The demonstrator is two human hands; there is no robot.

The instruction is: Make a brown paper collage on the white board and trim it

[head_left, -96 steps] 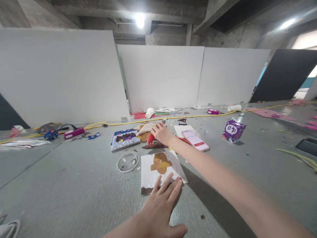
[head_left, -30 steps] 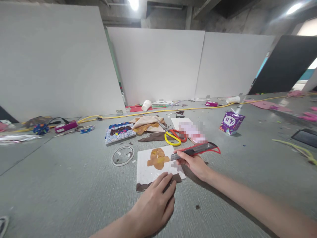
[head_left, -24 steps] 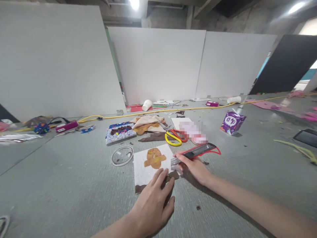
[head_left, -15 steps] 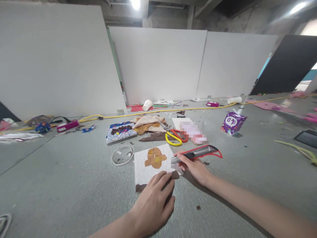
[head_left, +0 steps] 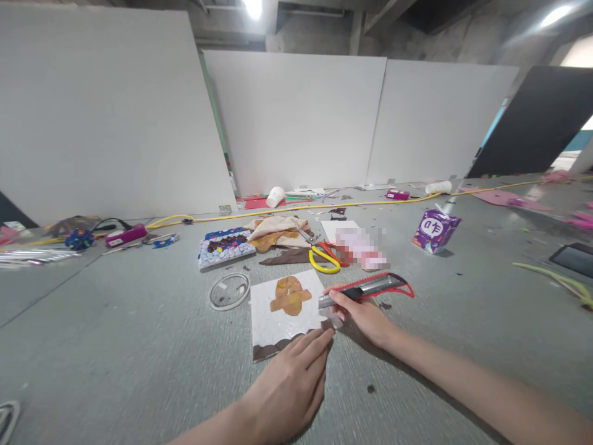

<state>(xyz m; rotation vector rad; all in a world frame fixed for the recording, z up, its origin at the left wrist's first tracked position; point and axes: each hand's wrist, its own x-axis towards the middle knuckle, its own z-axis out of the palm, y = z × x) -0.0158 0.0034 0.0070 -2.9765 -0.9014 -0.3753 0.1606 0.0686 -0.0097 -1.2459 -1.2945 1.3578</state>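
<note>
A white square board (head_left: 278,318) with an orange-brown patch in its middle and a dark brown strip along its near edge lies on the grey floor. My left hand (head_left: 290,386) rests flat at the board's near right corner, fingertips on the brown strip. My right hand (head_left: 364,312) grips a red and black utility knife (head_left: 370,287), its blade end at the board's right edge.
Yellow and red scissors (head_left: 327,256), a phone (head_left: 361,247), tan and brown scraps (head_left: 275,232), a mosaic tile (head_left: 225,246) and a clear ring (head_left: 229,290) lie just beyond the board. A purple carton (head_left: 435,230) stands right. A yellow cable (head_left: 324,205) runs along white panels.
My right hand fetched the utility knife from the pile behind the board and brought it to the board's right edge. My left hand slid back to the near right corner.
</note>
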